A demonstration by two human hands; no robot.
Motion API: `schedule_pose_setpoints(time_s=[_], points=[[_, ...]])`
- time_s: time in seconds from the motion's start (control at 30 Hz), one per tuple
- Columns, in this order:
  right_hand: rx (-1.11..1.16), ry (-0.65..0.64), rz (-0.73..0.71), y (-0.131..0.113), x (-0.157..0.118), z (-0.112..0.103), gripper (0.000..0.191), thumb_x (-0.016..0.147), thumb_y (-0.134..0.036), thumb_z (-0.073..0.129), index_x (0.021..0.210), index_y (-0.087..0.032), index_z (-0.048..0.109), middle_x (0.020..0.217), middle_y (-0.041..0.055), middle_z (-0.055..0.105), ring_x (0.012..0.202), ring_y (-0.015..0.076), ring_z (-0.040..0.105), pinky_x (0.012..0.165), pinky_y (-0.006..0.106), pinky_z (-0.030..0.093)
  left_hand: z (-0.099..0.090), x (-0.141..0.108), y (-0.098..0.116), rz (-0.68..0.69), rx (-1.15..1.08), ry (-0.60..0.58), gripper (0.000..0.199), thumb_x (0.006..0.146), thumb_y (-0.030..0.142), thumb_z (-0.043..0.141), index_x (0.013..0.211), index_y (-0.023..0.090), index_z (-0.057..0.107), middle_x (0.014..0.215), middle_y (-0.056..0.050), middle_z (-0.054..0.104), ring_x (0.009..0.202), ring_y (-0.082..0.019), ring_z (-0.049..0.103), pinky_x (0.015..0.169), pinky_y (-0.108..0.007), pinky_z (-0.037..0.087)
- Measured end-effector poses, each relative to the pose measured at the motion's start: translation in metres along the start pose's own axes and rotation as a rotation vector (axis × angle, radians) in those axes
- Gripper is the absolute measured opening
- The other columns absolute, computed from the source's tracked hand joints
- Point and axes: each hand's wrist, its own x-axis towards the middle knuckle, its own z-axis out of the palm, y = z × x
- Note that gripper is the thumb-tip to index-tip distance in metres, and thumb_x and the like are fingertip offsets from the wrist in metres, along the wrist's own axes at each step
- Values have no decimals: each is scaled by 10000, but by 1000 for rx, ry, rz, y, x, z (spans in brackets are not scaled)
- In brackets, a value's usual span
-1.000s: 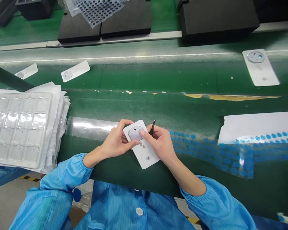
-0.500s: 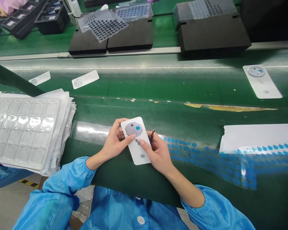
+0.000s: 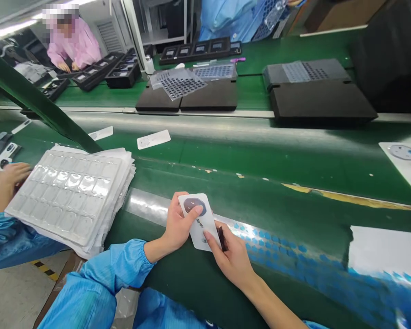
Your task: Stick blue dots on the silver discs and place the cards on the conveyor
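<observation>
A white phone back panel (image 3: 203, 235) with rounded corners, small dark print and a round grey camera area is held tilted above the green bench. My left hand (image 3: 180, 224) grips its left edge, the thumb lying on the grey round area. On the right edge, my right hand (image 3: 234, 253) pinches the panel near its lower part. A dark slim tool (image 3: 221, 235) is tucked in the right hand's fingers; its kind cannot be made out. Beneath the hands runs a clear film strip (image 3: 274, 244) with rows of blue round stickers.
Left stands a stack of clear plastic trays (image 3: 65, 192) beside a green post (image 3: 44, 105). Another person's hand (image 3: 12, 176) is at far left. More white panels (image 3: 154, 139) lie on the belt. Black boxes (image 3: 322, 98) line the far side. White paper (image 3: 385, 249) lies right.
My view has swung up and left, bringing other people into sight. My left thumb has moved up onto the round area, where a blue dot showed before. Both hands still hold the panel.
</observation>
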Motion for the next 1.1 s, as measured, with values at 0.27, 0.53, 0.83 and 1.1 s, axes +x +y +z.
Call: schedule_pose_setpoints(time_s=[0.27,0.53,0.83,1.1], points=[[1,-4,-51,5,1,5,176,1049,-374,544,1055,-246,665,657,-17,582,485,164,462,444,310,346,-8,17,13,-40,-136,-16,564,741,398,915,898,223,403,741,25,670,717,-209,743,662,-320,603],[160,82,161,10,18,-4,416,1014,-543,576,771,-206,573,647,-14,537,574,141,475,534,269,367,-25,62,33,22,306,-87,609,716,626,832,1050,201,554,1025,-89,720,973,-269,727,874,-418,583],[76,495,323,30,145,-123,589,824,-778,603,840,-190,613,675,12,549,594,169,478,575,299,386,-78,217,128,44,1068,455,792,621,303,903,1295,152,515,1649,-278,222,1561,-488,84,1227,-685,59],[-185,443,291,33,90,-136,504,946,-609,515,1083,-185,750,813,64,669,711,237,559,717,363,423,-100,253,149,-79,1312,472,810,350,364,1011,1007,152,589,1405,-323,517,1440,-607,248,1094,-738,237]])
